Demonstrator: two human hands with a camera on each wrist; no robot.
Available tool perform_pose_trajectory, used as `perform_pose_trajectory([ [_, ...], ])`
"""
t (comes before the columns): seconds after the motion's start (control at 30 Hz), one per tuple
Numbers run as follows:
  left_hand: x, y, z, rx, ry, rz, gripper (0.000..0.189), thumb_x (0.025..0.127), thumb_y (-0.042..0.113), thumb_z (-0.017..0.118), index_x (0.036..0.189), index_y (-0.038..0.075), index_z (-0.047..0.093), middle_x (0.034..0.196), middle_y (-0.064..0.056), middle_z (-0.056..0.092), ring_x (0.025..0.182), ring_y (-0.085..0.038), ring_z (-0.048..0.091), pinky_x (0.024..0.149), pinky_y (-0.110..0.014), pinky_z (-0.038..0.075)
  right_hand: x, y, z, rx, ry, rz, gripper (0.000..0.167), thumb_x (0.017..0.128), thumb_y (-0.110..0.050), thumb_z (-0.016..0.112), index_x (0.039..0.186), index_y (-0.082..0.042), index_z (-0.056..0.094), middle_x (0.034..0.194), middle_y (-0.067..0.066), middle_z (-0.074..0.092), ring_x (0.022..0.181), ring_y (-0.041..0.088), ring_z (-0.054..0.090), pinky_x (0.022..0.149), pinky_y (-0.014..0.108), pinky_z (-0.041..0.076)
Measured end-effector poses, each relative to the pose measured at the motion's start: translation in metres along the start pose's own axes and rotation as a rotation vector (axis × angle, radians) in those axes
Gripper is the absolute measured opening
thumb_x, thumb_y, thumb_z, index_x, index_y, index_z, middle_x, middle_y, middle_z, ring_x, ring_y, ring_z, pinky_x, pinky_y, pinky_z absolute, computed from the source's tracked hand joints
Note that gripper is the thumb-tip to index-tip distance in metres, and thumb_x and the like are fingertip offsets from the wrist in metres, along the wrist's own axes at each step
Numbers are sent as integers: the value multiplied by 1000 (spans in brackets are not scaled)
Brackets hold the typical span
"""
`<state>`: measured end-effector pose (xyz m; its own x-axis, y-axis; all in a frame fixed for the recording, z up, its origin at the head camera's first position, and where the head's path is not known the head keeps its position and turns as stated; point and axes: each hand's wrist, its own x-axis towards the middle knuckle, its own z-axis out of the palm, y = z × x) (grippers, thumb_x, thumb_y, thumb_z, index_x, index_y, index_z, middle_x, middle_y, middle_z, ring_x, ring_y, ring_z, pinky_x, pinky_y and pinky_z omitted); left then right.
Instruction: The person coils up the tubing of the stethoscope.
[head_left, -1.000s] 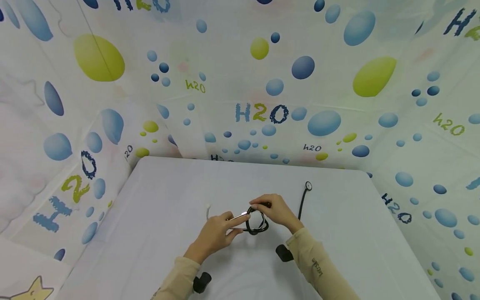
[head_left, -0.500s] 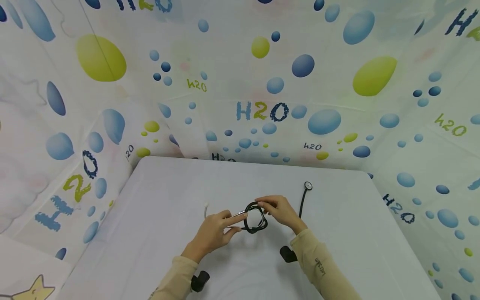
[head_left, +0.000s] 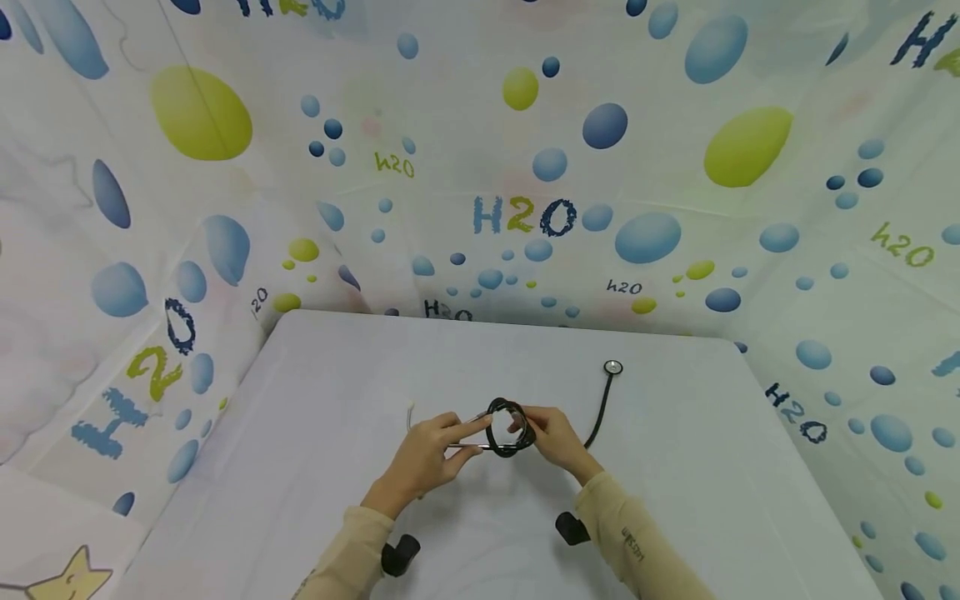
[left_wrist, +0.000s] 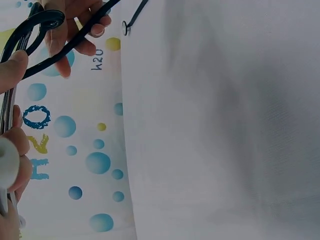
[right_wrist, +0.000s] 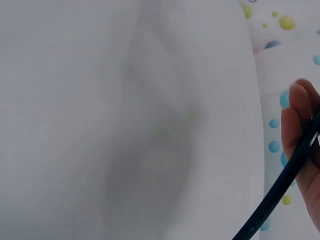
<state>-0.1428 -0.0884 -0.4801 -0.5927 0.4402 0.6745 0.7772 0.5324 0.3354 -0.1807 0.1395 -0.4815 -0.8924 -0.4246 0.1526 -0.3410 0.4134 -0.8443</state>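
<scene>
A black stethoscope (head_left: 507, 403) is held above the white table, its tubing wound in a round coil. My left hand (head_left: 427, 450) grips the metal ear tubes (left_wrist: 7, 112) left of the coil; a white ear tip (left_wrist: 7, 162) shows close up in the left wrist view. At the coil's right side, my right hand (head_left: 558, 437) pinches the tubing (right_wrist: 285, 180), with some fingertips seen through the loop. From behind that hand the tubing's tail runs out to the round chest piece (head_left: 613, 367), far right on the table.
The white table (head_left: 337, 358) reaches back to a curtain (head_left: 420, 108) patterned with blue and green drops. Black camera mounts (head_left: 401, 555) hang beneath both wrists, below the beige sleeves (head_left: 637, 542).
My right hand has shifted from the coil's top down to its right side. The chest piece's tail now bends in a curve. My left hand stays nearly where it was.
</scene>
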Motion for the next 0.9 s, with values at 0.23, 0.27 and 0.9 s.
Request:
perform_pose_trajectory([
  [0.23,1,-2,-1,0,9,-7,46,72,13,82,116,10,69,70,0,55,55,-4,40,50,-11,35,-4,13,11,20,21,-4,20,95,-9,55,93,5,67,78,13,69,66,15,61,61,24,49],
  [0.27,1,-2,-1,-1,9,-10,46,72,12,81,116,10,68,70,-1,55,55,-4,40,50,-11,35,-5,14,12,21,19,-7,20,95,-9,54,90,6,67,77,13,69,64,15,60,60,25,49],
  [0.9,3,-2,3,-10,63,-34,47,72,12,81,117,9,68,70,0,56,57,-4,47,52,-12,40,-17,12,18,-136,21,-93,20,92,5,48,97,7,67,71,13,67,59,17,57,54,22,42],
])
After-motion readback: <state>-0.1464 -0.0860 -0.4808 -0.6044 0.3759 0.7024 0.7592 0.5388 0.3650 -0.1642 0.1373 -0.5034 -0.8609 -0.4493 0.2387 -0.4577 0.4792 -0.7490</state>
